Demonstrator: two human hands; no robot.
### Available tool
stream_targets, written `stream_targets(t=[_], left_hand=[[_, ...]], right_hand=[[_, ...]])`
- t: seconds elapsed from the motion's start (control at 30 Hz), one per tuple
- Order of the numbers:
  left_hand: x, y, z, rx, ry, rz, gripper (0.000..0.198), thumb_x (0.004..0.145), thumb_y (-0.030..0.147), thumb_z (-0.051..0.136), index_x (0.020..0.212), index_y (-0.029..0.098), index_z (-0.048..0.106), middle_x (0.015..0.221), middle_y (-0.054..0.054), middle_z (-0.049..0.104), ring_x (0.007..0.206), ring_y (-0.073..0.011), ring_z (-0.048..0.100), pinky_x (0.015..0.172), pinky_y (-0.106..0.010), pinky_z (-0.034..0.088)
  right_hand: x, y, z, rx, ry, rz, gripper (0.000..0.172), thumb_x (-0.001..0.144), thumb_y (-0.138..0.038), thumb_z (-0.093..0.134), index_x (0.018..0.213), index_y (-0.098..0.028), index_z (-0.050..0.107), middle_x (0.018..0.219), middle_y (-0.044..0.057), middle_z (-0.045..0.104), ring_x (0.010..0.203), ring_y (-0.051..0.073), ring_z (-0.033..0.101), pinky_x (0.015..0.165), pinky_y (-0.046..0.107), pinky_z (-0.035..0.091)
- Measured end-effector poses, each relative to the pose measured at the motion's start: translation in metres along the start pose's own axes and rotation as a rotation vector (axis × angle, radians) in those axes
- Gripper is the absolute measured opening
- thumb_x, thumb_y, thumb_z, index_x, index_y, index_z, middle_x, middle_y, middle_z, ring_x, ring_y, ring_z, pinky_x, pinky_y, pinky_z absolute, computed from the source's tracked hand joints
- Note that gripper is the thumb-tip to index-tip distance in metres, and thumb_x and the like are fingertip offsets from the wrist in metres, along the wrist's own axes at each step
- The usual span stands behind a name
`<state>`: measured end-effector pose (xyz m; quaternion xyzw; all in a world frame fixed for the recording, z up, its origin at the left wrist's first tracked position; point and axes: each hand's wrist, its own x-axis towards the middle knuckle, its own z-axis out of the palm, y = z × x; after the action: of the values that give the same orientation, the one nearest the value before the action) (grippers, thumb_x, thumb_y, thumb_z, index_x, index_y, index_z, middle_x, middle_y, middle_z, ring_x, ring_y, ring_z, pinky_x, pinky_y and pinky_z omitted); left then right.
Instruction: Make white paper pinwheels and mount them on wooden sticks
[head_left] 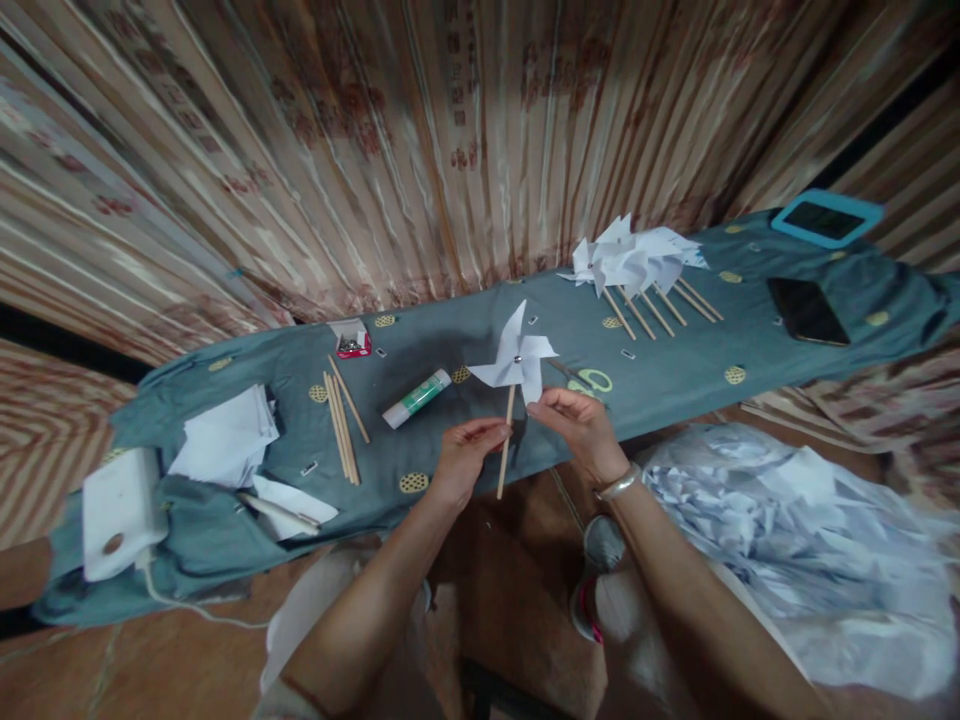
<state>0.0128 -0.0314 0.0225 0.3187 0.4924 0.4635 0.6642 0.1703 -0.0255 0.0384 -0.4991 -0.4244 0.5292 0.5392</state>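
A white paper pinwheel (pixel 517 358) on a wooden stick stands nearly upright over the front edge of the cloth-covered table. My left hand (pixel 472 448) pinches its stick below the blades. With closed fingertips, my right hand (pixel 576 420) grips the tip of the pinwheel's lower blade. A small shiny pin head shows at the pinwheel's centre. Behind the blades, on the right, lie scissors (pixel 592 380) with pale green handles, partly hidden. A glue stick (pixel 417 398) with a green label rests to the left of the pinwheel.
Several pinwheels (pixel 637 262) lie at the back right, near a dark phone (pixel 808 310) and a blue-framed device (pixel 828 217). On the left are loose sticks (pixel 342 428), a red pin box (pixel 351 340), paper sheets (pixel 225 437) and a white corded box (pixel 124 512). A plastic bag (pixel 802 550) of paper pieces sits lower right.
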Motion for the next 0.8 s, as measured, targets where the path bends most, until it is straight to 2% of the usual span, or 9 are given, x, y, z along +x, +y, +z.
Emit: stream_targets(t=[0.3,0.4,0.53,0.67,0.8], left_hand=[[0.0,0.0,0.0,-0.009,-0.02,0.01,0.026,0.052,0.033,0.086,0.07,0.017,0.077,0.068,-0.002,0.071,0.063,-0.0116,0.059,0.07,-0.026,0.047],[0.0,0.001,0.0,-0.015,-0.017,0.002,0.026,0.052,0.032,0.086,0.07,0.017,0.077,0.067,-0.002,0.071,0.063,-0.0108,0.059,0.069,-0.025,0.046],[-0.001,0.001,0.0,-0.016,-0.011,-0.015,0.026,0.052,0.032,0.087,0.071,0.017,0.077,0.069,-0.002,0.072,0.065,-0.011,0.06,0.069,-0.025,0.046],[-0.001,-0.001,0.001,-0.007,-0.022,-0.031,0.027,0.05,0.032,0.087,0.07,0.017,0.077,0.069,-0.003,0.072,0.065,-0.0119,0.06,0.07,-0.026,0.047],[-0.002,-0.004,0.003,0.004,-0.045,-0.043,0.027,0.05,0.032,0.087,0.07,0.017,0.077,0.068,-0.003,0.072,0.064,-0.0114,0.06,0.069,-0.025,0.047]], right_hand=[[-0.002,0.003,0.009,-0.016,-0.043,0.018,0.036,0.056,-0.053,0.082,0.062,-0.021,0.067,0.066,-0.001,0.065,0.063,0.013,0.054,0.062,0.028,0.045],[-0.002,0.003,0.004,-0.042,-0.053,-0.005,0.037,0.06,-0.055,0.08,0.062,-0.021,0.067,0.065,-0.001,0.065,0.062,0.013,0.054,0.062,0.028,0.044],[0.0,0.001,-0.01,-0.11,0.035,-0.044,0.038,0.069,-0.06,0.072,0.066,-0.022,0.071,0.067,0.0,0.066,0.065,0.014,0.055,0.062,0.028,0.042],[0.002,0.0,-0.014,0.001,0.034,0.032,0.036,0.069,-0.058,0.073,0.077,-0.023,0.073,0.076,0.0,0.069,0.074,0.016,0.06,0.063,0.027,0.043],[0.001,-0.002,-0.007,0.166,0.034,0.105,0.036,0.059,-0.055,0.081,0.07,-0.022,0.072,0.07,0.0,0.068,0.07,0.015,0.06,0.058,0.026,0.044]])
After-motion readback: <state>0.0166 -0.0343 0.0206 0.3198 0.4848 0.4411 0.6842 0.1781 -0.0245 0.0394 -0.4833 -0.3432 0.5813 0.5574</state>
